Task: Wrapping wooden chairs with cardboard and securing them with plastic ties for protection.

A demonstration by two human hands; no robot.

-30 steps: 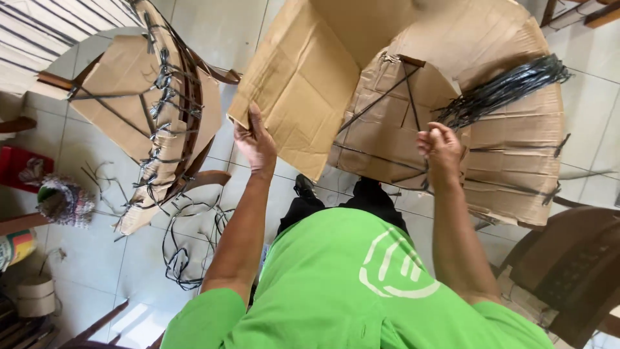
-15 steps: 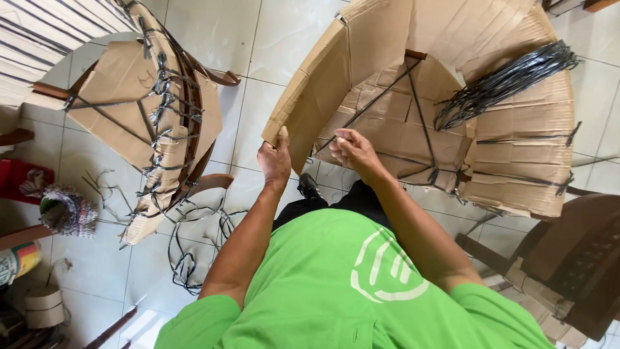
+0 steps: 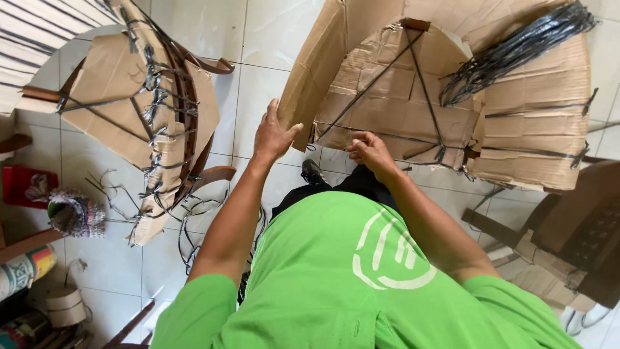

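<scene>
**Two hands on a cardboard-wrapped chair**

Far left of the wrapped chair in hand, a spool of twine (image 3: 76,213) sits on the tiled floor (image 3: 194,26). Nearer, a second wrapped chair (image 3: 139,110) leans, bound in cardboard and black straps, with loose black strap scraps (image 3: 200,226) lying below it.

The left hand (image 3: 274,136) presses against the outer face of the loose cardboard flap (image 3: 316,71) at the left edge of the cardboard-wrapped chair (image 3: 452,97), fingers spread, thumb hooked over the flap's lower edge. Just right of it, the right hand (image 3: 368,150) rests at the chair's lower edge, fingers curled together and pinching a black strap (image 3: 400,137) that crosses the cardboard. Farther right, a bundle of black straps (image 3: 516,48) lies on top of the chair. Beyond its right side stands a dark wooden chair (image 3: 581,232).
</scene>
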